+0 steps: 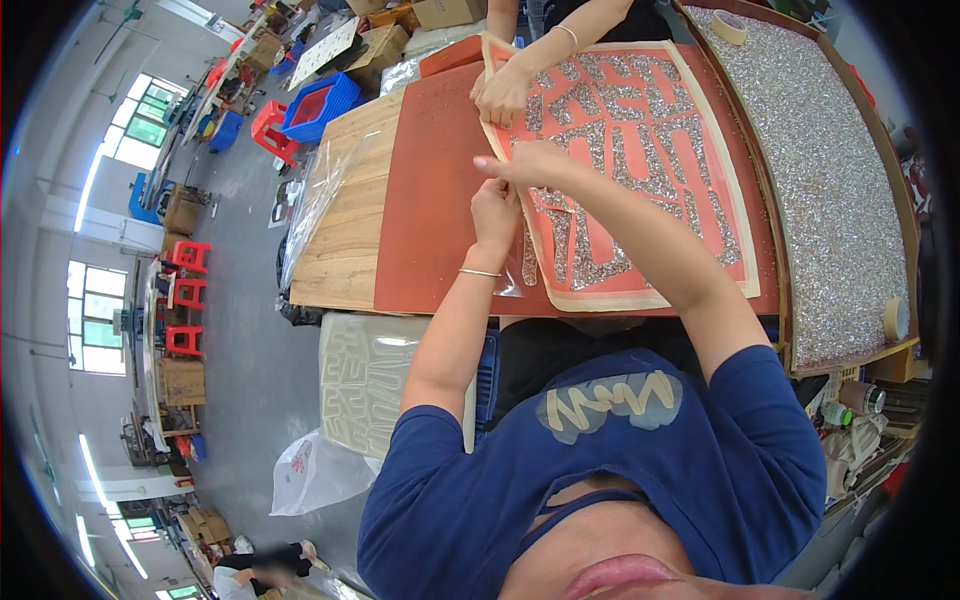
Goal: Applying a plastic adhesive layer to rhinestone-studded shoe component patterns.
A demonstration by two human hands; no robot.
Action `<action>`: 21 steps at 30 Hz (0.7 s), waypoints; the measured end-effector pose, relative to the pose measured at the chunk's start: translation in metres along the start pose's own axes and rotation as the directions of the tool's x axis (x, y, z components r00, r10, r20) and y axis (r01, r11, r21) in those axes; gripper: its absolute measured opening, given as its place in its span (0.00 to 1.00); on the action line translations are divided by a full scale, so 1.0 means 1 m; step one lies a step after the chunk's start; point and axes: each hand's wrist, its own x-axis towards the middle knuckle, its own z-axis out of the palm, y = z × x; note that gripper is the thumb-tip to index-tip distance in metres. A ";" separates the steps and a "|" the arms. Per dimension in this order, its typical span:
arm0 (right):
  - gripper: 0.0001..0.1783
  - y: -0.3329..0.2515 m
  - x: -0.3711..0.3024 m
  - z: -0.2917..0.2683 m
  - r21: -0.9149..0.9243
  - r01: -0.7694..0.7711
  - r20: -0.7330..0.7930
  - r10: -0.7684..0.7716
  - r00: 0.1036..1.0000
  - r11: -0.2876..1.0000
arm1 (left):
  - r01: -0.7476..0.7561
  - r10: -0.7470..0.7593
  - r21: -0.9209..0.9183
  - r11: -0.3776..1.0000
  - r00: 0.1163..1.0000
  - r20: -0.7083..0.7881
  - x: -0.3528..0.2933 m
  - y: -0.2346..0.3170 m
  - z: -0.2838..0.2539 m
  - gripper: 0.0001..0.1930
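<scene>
A coral stencil sheet [600,225] with a pale border lies over a reddish-brown board, its cut-outs filled with glittery stones. Its left edge is raised. My left hand [495,215] is closed at that edge, fingertips partly hidden. Just above it, my right hand [535,165] lies across the same edge with a finger stretched out to the left; its other fingers are hidden beneath. Farther off, another person's hands [503,95] grip the edge near the far left corner. A strip of stones on clear film [530,262] shows beside the sheet's left edge.
A long tray of loose glittery stones [830,170] stands at the right, with tape rolls [896,320] on it. Left of the reddish board [430,200] is a wooden tabletop [350,215]. A plastic-wrapped stack [365,385] sits near my left elbow. Blue crates [322,105] and red stools stand beyond.
</scene>
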 end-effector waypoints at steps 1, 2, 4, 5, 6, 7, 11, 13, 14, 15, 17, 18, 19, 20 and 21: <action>0.38 0.002 0.007 0.005 -0.003 -0.019 0.041 0.019 0.999 1.000 | -0.004 0.004 0.001 1.000 1.000 0.001 0.001 0.000 0.001 0.10; 0.36 0.002 0.012 0.013 -0.103 0.030 -0.119 -0.042 0.992 0.994 | -0.044 0.045 0.044 0.998 0.999 -0.024 0.002 -0.002 0.003 0.10; 0.34 0.007 0.021 0.019 -0.207 0.063 -0.264 -0.118 0.957 0.976 | -0.079 0.084 0.090 0.993 0.995 -0.048 0.004 -0.010 0.005 0.10; 0.31 0.011 0.027 0.018 -0.100 0.034 -0.085 -0.043 0.995 0.994 | -0.020 0.016 -0.069 0.997 0.998 -0.060 0.006 -0.014 0.006 0.10; 0.29 0.015 0.030 0.020 0.005 -0.005 0.059 0.005 0.998 1.000 | 0.051 -0.064 -0.235 0.971 0.997 -0.049 0.007 -0.019 0.007 0.11; 0.29 0.019 0.035 0.020 0.003 -0.020 0.110 0.019 0.994 1.000 | 0.044 -0.059 -0.228 0.973 0.997 -0.057 0.007 -0.023 0.008 0.11; 0.23 0.038 0.049 0.027 -0.097 0.076 0.089 -0.067 0.994 0.992 | 0.227 -0.192 -0.461 0.858 0.974 0.123 0.012 -0.035 0.012 0.10; 0.23 0.050 0.048 0.027 -0.137 0.099 0.043 -0.094 0.995 0.986 | 0.269 -0.216 -0.490 0.829 0.963 0.162 0.010 -0.041 0.010 0.10; 0.22 0.057 0.047 0.022 -0.081 0.035 0.007 -0.035 0.999 0.996 | 0.339 -0.295 -0.530 0.777 0.941 0.169 0.008 -0.046 0.008 0.09; 0.21 0.065 0.043 0.016 -0.023 -0.019 -0.031 0.019 0.999 1.000 | 0.386 -0.353 -0.578 0.719 0.919 0.174 0.006 -0.051 0.005 0.09; 0.21 0.084 0.036 -0.006 0.131 -0.098 0.021 0.096 0.995 0.987 | 0.440 -0.419 -0.562 0.701 0.891 0.174 -0.002 -0.064 -0.002 0.08; 0.21 0.092 0.031 -0.015 0.138 -0.099 0.035 0.095 0.995 0.985 | 0.470 -0.452 -0.553 0.688 0.874 0.180 -0.005 -0.069 -0.004 0.09; 0.21 0.099 0.027 -0.025 0.162 -0.050 -0.019 0.054 0.998 0.986 | 0.509 -0.497 -0.537 0.672 0.848 0.181 -0.009 -0.074 -0.005 0.11; 0.21 0.104 0.024 -0.032 0.179 -0.002 -0.072 0.015 0.997 0.984 | 0.469 -0.456 -0.523 0.712 0.875 0.164 -0.012 -0.078 -0.005 0.14; 0.21 0.107 0.021 -0.036 0.179 -0.012 -0.064 0.024 0.998 0.984 | 0.474 -0.443 -0.535 0.699 0.875 0.197 -0.016 -0.080 -0.004 0.14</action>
